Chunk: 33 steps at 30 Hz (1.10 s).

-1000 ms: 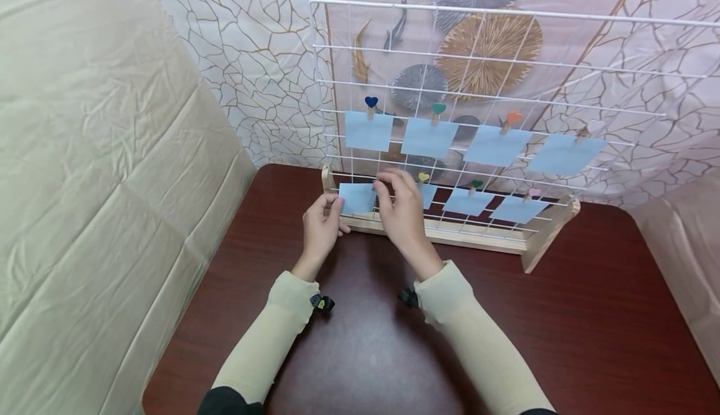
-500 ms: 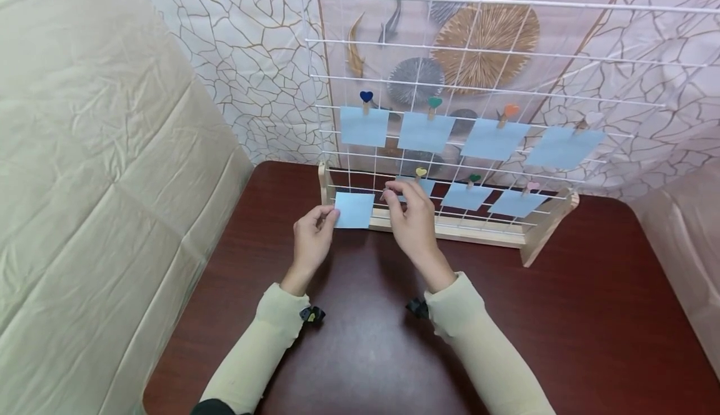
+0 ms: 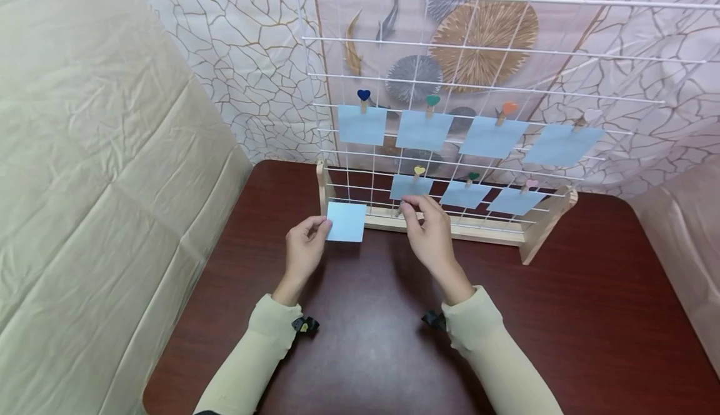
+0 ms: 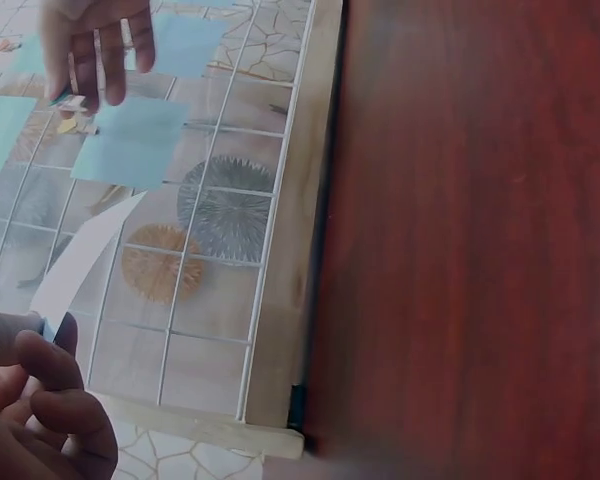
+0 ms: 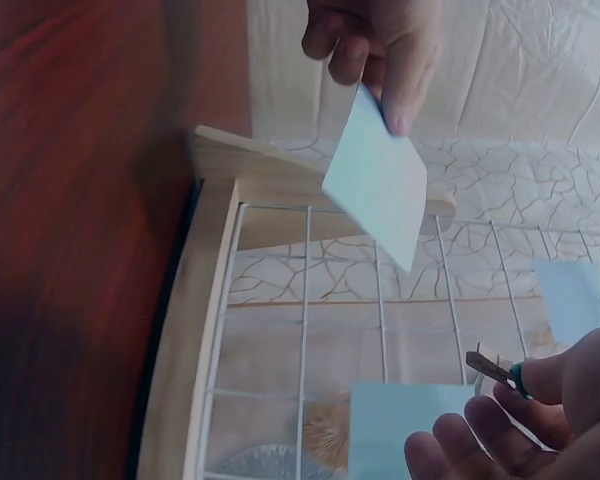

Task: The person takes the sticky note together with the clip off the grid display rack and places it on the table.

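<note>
Here, blue note (image 3: 345, 221) and clip (image 5: 495, 369) in 2 hands, off the grid (image 3: 450, 77).

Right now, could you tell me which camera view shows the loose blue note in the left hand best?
The head view: the blue note appears whole, pinched by the left hand. The right wrist view shows it tilted under the fingertips; the left wrist view shows only an edge-on sliver.

Standing upright at the back of the table (image 3: 360, 352): a wire grid (image 3: 506, 52) in a wooden base (image 3: 450, 227). Clipped to it, two rows of paper squares (image 3: 424, 130) (four above, three below). Just before the base, left hand (image 3: 300, 252) with a loose paper square (image 3: 345, 221) left of right hand (image 3: 430, 234).
</note>
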Available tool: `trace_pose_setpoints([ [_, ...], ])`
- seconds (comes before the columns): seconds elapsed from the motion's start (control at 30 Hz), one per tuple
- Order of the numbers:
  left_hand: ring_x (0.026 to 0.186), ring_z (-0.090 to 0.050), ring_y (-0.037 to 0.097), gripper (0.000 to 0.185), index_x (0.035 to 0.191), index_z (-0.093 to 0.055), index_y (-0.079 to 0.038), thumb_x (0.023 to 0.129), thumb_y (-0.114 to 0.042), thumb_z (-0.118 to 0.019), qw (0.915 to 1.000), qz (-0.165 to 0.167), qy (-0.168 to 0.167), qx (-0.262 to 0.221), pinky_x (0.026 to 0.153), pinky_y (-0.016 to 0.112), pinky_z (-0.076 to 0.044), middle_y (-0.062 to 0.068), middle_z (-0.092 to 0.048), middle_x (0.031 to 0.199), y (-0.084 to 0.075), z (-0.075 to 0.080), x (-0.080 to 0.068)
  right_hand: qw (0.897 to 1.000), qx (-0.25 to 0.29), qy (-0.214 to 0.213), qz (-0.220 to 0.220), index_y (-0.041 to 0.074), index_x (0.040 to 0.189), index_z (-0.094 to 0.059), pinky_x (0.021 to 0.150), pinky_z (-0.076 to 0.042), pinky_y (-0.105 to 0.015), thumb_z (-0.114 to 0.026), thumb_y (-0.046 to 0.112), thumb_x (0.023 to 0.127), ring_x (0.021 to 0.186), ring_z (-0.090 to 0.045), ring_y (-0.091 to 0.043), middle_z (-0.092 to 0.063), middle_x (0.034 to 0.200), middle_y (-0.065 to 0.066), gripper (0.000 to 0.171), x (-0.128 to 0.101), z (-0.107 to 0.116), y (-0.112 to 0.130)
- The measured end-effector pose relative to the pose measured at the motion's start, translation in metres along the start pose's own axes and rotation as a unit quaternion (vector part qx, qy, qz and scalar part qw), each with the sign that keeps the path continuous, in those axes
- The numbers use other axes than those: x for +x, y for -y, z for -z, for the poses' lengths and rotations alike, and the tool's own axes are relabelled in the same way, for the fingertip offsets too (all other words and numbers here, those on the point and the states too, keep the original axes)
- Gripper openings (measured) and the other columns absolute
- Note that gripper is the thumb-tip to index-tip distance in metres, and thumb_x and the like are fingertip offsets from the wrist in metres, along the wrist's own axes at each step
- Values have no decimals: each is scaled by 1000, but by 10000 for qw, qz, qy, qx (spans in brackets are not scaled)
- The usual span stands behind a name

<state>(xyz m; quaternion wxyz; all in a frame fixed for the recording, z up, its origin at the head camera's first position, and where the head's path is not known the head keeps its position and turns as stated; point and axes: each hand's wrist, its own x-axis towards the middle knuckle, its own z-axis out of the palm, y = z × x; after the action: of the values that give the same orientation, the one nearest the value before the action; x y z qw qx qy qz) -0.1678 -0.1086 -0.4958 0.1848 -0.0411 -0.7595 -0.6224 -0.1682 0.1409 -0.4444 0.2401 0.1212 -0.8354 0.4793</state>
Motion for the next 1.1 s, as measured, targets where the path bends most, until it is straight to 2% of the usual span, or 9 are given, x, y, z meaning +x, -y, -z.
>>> trace_pose_setpoints([
  [0.1,58,-46,4,12,103,-78,10,96,2,-75,9998,156,1,145,57,14,-39,23,-70,76,-1,3,-6,9998,-51,111,-155,-4,116,-75,69,-48,-26,-65,10,105,96,-67,-29,-73,103,-15,20,-5,5,-5],
  [0.2,54,-44,4,13,105,-76,14,97,5,-72,9990,397,69,190,54,15,-37,27,-64,70,0,3,-9,9991,-103,178,-361,-4,117,-75,69,-49,-24,-65,10,105,99,-68,-29,-74,104,-15,20,-9,9,-10],
  [0.3,49,-45,3,14,106,-76,14,98,4,-71,9986,499,149,98,50,15,-37,24,-59,65,3,4,-12,9980,-91,245,-583,-4,116,-75,69,-49,-21,-65,9,105,102,-68,-30,-75,105,-15,20,-12,13,-15],
  [0.43,45,-46,4,15,107,-78,10,98,-1,-74,9983,542,194,-88,48,16,-39,19,-57,59,8,7,-16,9956,-99,398,-842,-3,118,-75,76,-54,-32,-65,11,106,108,-68,-31,-75,113,-17,21,-18,17,-21],
  [0.53,44,-46,5,17,108,-77,11,97,-1,-75,9979,617,175,-100,47,18,-39,20,-57,59,11,10,-19,9933,-136,516,-1022,-4,119,-74,84,-56,-39,-63,11,106,112,-68,-31,-74,117,-17,22,-22,22,-25],
  [0.73,45,-47,4,17,107,-78,9,97,-3,-76,9972,719,175,-56,47,17,-40,23,-60,62,17,17,-25,9899,-269,676,-1217,-4,117,-75,89,-50,-31,-63,11,106,109,-67,-30,-75,114,-17,21,-33,34,-36],
  [0.97,47,-48,4,15,106,-80,7,98,-4,-75,9959,853,281,84,49,18,-40,21,-59,61,21,27,-30,9817,-707,911,-1518,1,112,-76,83,-46,-35,-61,16,109,90,-62,-25,-77,111,-15,22,-48,57,-57],
  [1.1,47,-48,4,16,107,-79,8,97,-4,-75,9953,915,238,218,50,18,-41,20,-59,61,22,33,-33,9788,-784,1013,-1599,-1,117,-76,88,-51,-37,-61,16,108,102,-67,-28,-76,118,-17,24,-56,66,-66],
])
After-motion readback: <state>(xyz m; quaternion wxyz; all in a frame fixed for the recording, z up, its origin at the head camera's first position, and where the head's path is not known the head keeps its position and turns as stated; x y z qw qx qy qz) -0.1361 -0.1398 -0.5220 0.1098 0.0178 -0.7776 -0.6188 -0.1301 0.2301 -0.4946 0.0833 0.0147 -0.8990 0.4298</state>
